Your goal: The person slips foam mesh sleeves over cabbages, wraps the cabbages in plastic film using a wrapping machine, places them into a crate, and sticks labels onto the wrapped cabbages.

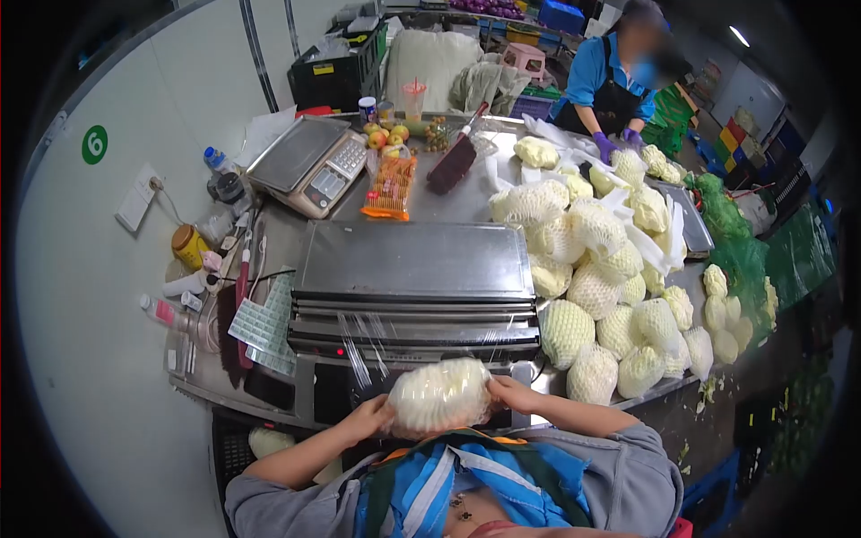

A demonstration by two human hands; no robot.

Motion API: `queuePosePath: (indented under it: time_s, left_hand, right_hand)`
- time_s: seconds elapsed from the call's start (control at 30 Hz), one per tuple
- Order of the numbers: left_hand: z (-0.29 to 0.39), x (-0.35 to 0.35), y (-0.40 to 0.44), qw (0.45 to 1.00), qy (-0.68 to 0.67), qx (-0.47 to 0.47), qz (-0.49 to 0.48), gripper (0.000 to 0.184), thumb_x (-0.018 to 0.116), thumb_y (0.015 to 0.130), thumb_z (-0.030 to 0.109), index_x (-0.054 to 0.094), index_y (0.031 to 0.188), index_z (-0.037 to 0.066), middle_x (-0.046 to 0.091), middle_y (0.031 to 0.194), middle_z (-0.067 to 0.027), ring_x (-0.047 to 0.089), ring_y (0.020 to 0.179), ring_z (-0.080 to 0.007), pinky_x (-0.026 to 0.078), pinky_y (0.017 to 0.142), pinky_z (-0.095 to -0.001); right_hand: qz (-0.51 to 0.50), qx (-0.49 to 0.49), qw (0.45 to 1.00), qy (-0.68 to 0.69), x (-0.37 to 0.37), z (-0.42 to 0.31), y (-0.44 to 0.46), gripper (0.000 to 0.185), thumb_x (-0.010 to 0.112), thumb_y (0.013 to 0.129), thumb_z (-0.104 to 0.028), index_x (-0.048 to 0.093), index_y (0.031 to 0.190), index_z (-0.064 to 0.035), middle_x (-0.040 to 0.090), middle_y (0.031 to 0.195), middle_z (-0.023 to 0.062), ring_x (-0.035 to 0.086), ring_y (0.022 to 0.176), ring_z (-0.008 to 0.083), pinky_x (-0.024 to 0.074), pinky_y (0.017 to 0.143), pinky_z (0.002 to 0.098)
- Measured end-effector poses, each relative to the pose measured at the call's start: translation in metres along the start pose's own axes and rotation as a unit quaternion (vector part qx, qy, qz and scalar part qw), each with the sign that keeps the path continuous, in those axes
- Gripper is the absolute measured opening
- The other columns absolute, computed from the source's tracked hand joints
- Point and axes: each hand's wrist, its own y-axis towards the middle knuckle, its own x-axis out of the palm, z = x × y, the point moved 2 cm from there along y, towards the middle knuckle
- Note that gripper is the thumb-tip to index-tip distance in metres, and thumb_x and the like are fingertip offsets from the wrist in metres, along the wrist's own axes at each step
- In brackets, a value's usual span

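In front of my chest I hold a pale cabbage (439,394) covered in shiny clear film. My left hand (369,420) grips its left end, and my right hand (509,394) grips the right end; both sets of fingers are curled in, partly hidden by the film. Just beyond it stands a metal film-wrapping machine (413,260) with a flat top plate. Loose strips of clear film (357,350) hang over its front edge. To the right, a pile of pale cabbages in white foam nets (567,334) covers that side of the steel table.
A digital scale (309,166), an orange snack packet (389,186), apples (387,136) and a brush (453,163) lie behind the machine. Label sheets (262,325) and bottles (166,311) are at left. Across the table, a co-worker in purple gloves (605,145) handles cabbages.
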Motion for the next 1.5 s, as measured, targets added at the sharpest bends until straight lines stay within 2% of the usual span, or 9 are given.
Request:
queuePosePath:
  time_s: [0.07,0.2,0.33,0.53,0.63,0.7,1.1,1.27,1.5]
  left_hand:
    - [-0.002,0.001,-0.012,0.933,-0.280,-0.125,-0.188,0.063,0.042,0.089,0.048,0.040,0.124,-0.005,0.057,0.111,-0.0181,0.060,0.096,-0.0276,0.045,0.086,-0.0322]
    - [0.007,0.004,-0.039,0.993,0.101,0.064,-0.003,0.041,0.051,0.089,0.025,0.049,0.117,-0.005,0.065,0.095,-0.0122,0.063,0.086,-0.0162,0.048,0.078,-0.0282]
    - [-0.005,0.004,-0.044,0.969,-0.016,0.117,0.216,0.021,0.048,0.090,0.013,0.057,0.078,-0.003,0.062,0.065,-0.0071,0.061,0.061,-0.0120,0.047,0.060,-0.0230]
    - [-0.048,0.011,-0.088,0.941,-0.292,-0.070,0.157,0.041,0.040,0.094,0.037,0.043,0.065,0.008,0.038,0.044,-0.0003,0.033,0.033,-0.0101,0.025,0.031,-0.0262]
    - [-0.141,0.037,-0.073,0.956,-0.246,-0.138,0.086,0.038,0.041,0.093,0.039,0.054,0.083,0.005,0.054,0.067,-0.0040,0.051,0.053,-0.0134,0.041,0.046,-0.0280]
    - [-0.145,0.067,-0.042,0.966,-0.247,-0.060,0.055,0.040,0.041,0.092,0.040,0.057,0.094,0.003,0.060,0.081,-0.0066,0.059,0.068,-0.0152,0.048,0.058,-0.0289]
    - [-0.012,0.103,-0.043,0.949,-0.287,0.068,-0.108,0.044,0.043,0.091,0.041,0.051,0.108,0.001,0.057,0.100,-0.0103,0.057,0.090,-0.0186,0.046,0.077,-0.0308]
    - [-0.017,0.066,-0.109,0.893,-0.447,0.052,0.017,0.047,0.044,0.091,0.042,0.049,0.114,0.001,0.055,0.108,-0.0118,0.056,0.099,-0.0201,0.046,0.084,-0.0315]
    - [-0.142,0.018,-0.198,0.829,-0.435,0.153,0.318,0.064,0.053,0.087,0.032,0.023,0.136,0.003,0.035,0.134,-0.0146,0.038,0.122,-0.0285,0.034,0.100,-0.0438]
  right_hand:
    - [-0.102,0.243,0.907,0.329,0.011,0.042,0.005,0.067,0.037,0.087,-0.056,0.042,0.121,0.0021,0.059,0.102,0.0149,0.062,0.083,0.0235,0.0484,0.080,0.0311]
    - [-0.015,0.103,0.950,0.295,0.027,0.016,-0.029,0.046,0.044,0.092,-0.035,0.041,0.121,0.0002,0.059,0.100,0.0170,0.062,0.075,0.0233,0.0506,0.073,0.0319]
    - [0.198,0.035,0.975,0.098,0.037,0.045,-0.056,0.021,0.052,0.090,-0.017,0.054,0.096,0.0026,0.062,0.076,0.0100,0.060,0.067,0.0155,0.0482,0.063,0.0268]
    - [0.175,0.149,0.851,0.472,0.039,0.033,-0.095,0.025,0.046,0.092,-0.030,0.052,0.082,-0.0073,0.033,0.048,-0.0023,0.028,0.040,0.0080,0.0198,0.039,0.0221]
    - [0.198,0.275,0.872,0.352,0.080,0.086,-0.088,0.021,0.047,0.091,-0.022,0.056,0.092,-0.0032,0.042,0.055,-0.0024,0.031,0.041,0.0085,0.0220,0.040,0.0212]
    - [0.169,0.211,0.831,0.485,0.110,0.085,-0.060,0.035,0.050,0.089,-0.023,0.055,0.106,0.0069,0.060,0.100,0.0149,0.058,0.088,0.0220,0.0453,0.076,0.0289]
    - [-0.064,0.005,0.841,0.537,0.089,-0.028,-0.033,0.052,0.059,0.081,-0.032,0.044,0.121,-0.0021,0.047,0.120,0.0171,0.048,0.109,0.0245,0.0393,0.091,0.0318]
    - [-0.071,-0.122,0.989,0.051,0.112,-0.092,-0.020,0.080,0.070,0.071,-0.027,0.027,0.134,-0.0037,0.040,0.127,0.0145,0.043,0.114,0.0225,0.0334,0.097,0.0317]
    - [-0.188,-0.143,0.972,-0.014,0.239,-0.080,0.052,0.079,0.064,0.080,-0.025,0.016,0.139,-0.0047,0.043,0.126,0.0194,0.044,0.115,0.0265,0.0338,0.098,0.0361]
